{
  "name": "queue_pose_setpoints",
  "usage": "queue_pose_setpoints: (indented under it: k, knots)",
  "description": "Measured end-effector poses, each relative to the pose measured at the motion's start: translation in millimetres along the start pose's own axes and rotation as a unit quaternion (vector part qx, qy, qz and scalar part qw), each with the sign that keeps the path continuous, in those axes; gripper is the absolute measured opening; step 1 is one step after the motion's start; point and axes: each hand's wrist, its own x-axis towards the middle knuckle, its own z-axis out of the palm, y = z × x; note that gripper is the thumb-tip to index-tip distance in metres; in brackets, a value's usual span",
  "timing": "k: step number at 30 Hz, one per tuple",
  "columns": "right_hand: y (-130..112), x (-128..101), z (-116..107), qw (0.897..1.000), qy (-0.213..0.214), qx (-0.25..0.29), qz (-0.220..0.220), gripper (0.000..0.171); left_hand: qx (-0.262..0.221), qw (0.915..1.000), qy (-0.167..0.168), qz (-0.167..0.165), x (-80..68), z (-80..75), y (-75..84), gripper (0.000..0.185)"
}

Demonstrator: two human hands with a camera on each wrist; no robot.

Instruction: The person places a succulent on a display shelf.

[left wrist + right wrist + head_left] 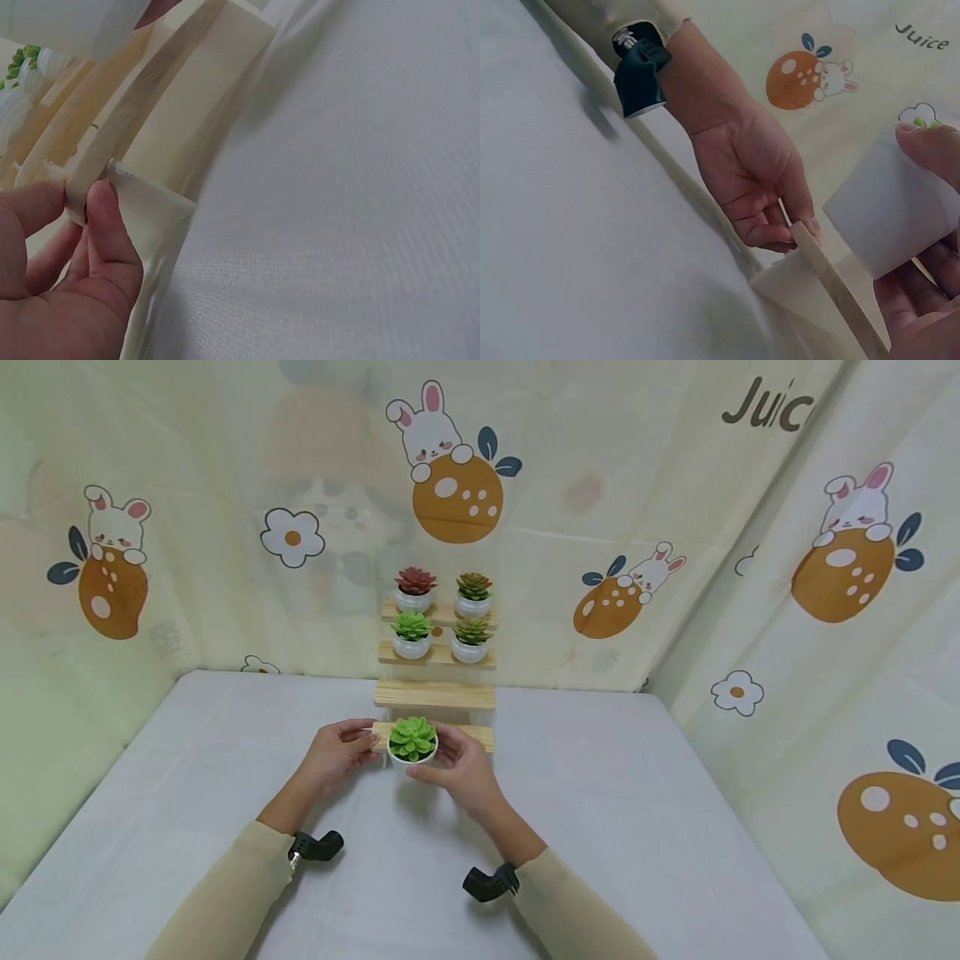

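Both forearms reach forward in beige sleeves with dark wrist mounts, the left hand (339,753) pinching with thumb and curled fingers, the right hand (459,768) cupped, fingers curled in a grip.

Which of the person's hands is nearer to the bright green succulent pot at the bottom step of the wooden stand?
Right. The right hand grips the bright green succulent pot from its right side; the left hand is to the pot's left, pinching the end of the bottom step.
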Motion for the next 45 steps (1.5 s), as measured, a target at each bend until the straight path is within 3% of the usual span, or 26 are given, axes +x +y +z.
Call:
queue_pose_setpoints:
  k: [17,30,45]
  knots:
    - [-9.3,27.1,2.2,1.000,0.013,0.003,-0.019,0.070,0.002,1.0000,-0.004,-0.002,0.4,-1.0,-0.6,0.045]
    - [-24.3,46.8,0.8,0.999,0.014,0.013,-0.046,0.061,0.003,0.9999,-0.005,-0.009,-1.6,-1.1,2.9,0.046]
    - [-27.1,67.9,-0.5,0.998,0.038,0.014,-0.041,0.062,-0.003,0.9999,-0.004,-0.012,-0.9,0.0,3.0,0.045]
